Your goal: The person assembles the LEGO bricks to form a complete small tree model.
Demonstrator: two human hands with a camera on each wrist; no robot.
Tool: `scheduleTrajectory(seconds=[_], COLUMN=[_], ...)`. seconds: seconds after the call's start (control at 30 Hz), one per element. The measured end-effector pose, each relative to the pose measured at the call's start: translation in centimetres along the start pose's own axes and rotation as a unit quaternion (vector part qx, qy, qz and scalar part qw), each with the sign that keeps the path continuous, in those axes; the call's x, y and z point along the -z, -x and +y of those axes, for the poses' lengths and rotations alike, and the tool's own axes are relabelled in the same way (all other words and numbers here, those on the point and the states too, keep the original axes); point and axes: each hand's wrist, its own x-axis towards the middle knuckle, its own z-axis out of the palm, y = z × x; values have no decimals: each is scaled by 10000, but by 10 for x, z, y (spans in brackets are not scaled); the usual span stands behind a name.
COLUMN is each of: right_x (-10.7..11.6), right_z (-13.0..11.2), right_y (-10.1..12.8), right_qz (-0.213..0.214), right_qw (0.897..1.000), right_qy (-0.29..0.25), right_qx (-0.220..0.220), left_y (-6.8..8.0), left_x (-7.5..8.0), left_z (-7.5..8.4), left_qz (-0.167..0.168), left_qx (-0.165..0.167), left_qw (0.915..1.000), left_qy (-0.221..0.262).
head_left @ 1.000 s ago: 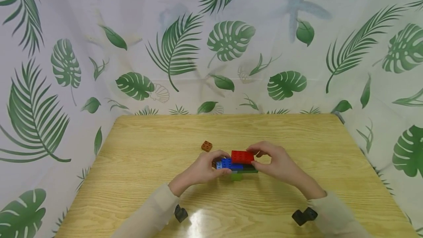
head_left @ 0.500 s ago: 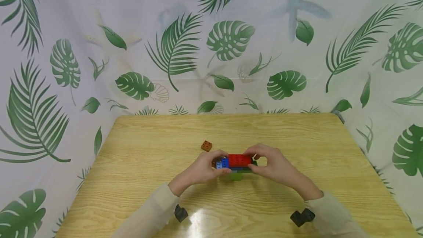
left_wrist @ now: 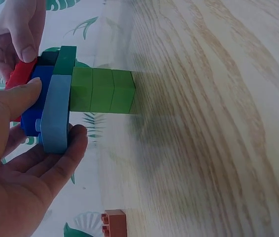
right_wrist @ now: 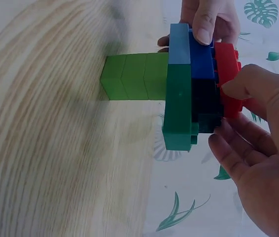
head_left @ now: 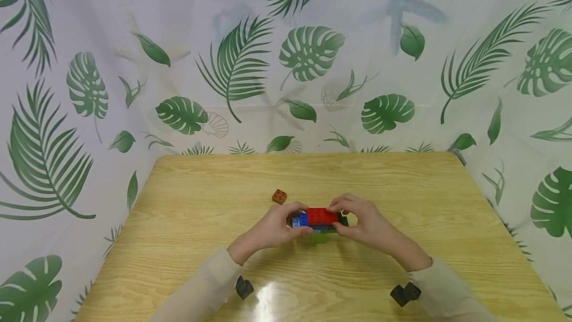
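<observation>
A column of light green bricks (left_wrist: pixel 102 91) stands on the table. Across its top lie a light blue brick (left_wrist: pixel 55 113) and a dark green brick (right_wrist: pixel 178 108), with a blue brick (right_wrist: pixel 201 61) and a blackish brick (right_wrist: pixel 207 111) above them. My left hand (head_left: pixel 273 227) grips the left end of this stack, its thumb on the blue brick and fingers at the light blue one. The red brick (head_left: pixel 321 216) lies on top, pinched by my right hand (head_left: pixel 373 222) at its right end. In the right wrist view, studs show in a narrow gap beneath the red brick.
A small orange-brown brick (head_left: pixel 279 196) lies behind the left hand on the wooden table (head_left: pixel 201 183). A leaf-patterned cloth (head_left: pixel 263 73) hangs behind the table and along its sides.
My right hand has brought the red brick down and left onto the blue and blackish bricks, then slightly further left. My left hand has kept its hold on the stack.
</observation>
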Motion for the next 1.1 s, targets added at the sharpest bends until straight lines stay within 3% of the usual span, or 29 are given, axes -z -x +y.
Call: scheduleTrajectory(seconds=[0.3,0.57,0.83,1.1], right_x=[-4,-5,-6,-5], right_z=[6,6,7,12], right_y=[-1,1,3,5], right_qz=[133,184,120,-186], right_qw=[9987,9977,9995,9964], right_qy=[223,251,-11,-254], right_qx=[436,608,275,-793], left_y=[-3,-5,-5,-3], left_x=[2,1,3,5], left_z=[4,5,9,14], left_qz=[123,82,32,26], left_qx=[-29,262,406,484], left_qw=[9998,9995,9990,9985], left_qy=[-148,150,175,250])
